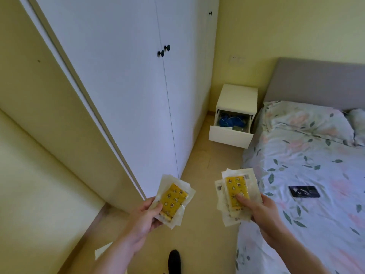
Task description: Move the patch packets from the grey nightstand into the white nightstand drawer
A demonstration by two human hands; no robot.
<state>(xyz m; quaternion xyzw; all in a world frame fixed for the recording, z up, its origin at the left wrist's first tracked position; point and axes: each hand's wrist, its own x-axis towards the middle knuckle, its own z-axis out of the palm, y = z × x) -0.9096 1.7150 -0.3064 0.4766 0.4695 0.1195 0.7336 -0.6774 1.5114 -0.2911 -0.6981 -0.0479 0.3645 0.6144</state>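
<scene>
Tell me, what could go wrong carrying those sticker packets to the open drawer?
Each hand holds a loose fan of patch packets: left hand with its stack, right hand with its stack. A slippery packet might slide out onto the floor. The white nightstand drawer already holds blue clutter, so packets might catch or spill over.

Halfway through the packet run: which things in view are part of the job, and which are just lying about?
Job:
left hand gripping patch packets
right hand gripping second packet stack
white nightstand, open drawer

Lying about:
dark phone on bed
wardrobe
</scene>
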